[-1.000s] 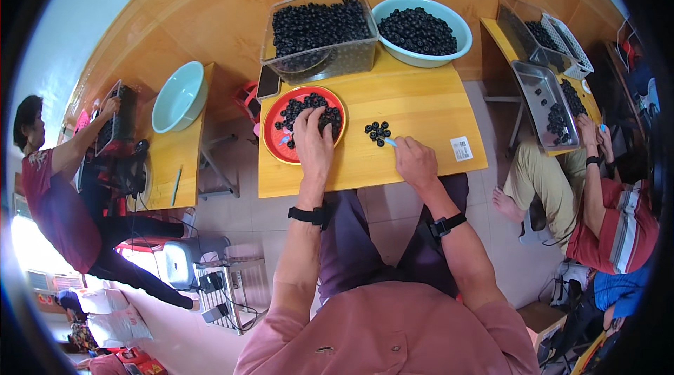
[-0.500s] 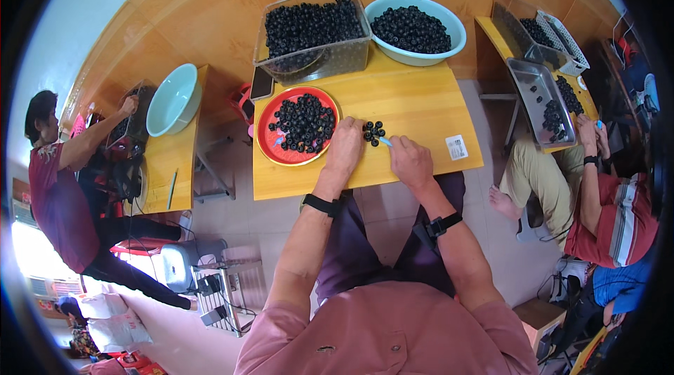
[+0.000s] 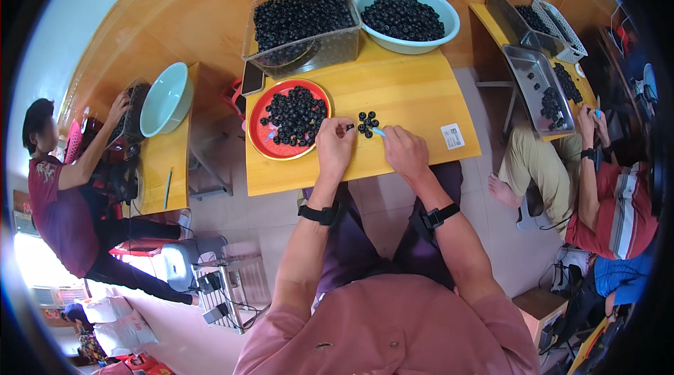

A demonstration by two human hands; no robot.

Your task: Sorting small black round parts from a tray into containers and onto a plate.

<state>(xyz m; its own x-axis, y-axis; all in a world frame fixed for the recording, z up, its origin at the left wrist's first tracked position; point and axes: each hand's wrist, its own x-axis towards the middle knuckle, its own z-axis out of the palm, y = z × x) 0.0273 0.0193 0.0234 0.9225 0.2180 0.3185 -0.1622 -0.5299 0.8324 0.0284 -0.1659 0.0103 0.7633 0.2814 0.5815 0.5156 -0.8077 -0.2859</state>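
My left hand (image 3: 335, 147) is closed at the right side of a red round tray (image 3: 257, 137). A small black round part (image 3: 349, 127) sits pinched at its fingertips. In my closed right hand (image 3: 408, 152) is a thin light-blue tool (image 3: 380, 132); its far end reaches a little cluster of black round parts (image 3: 368, 121) on the yellow table (image 3: 414, 94). What the tool's tip is like is too small to tell. Many more black parts (image 3: 295, 114) are heaped in the tray.
Behind the tray stand a clear plastic bin (image 3: 309, 52) and a pale blue basin (image 3: 411, 43), both filled with black parts. A phone (image 3: 253, 79) lies by the bin, a white label (image 3: 452, 136) at the table's right. People work at tables on both sides.
My left hand has come away from the cluster toward the tray, and a black part now shows in its fingertips. The right hand keeps the blue tool by the cluster. The whole view has shifted slightly.
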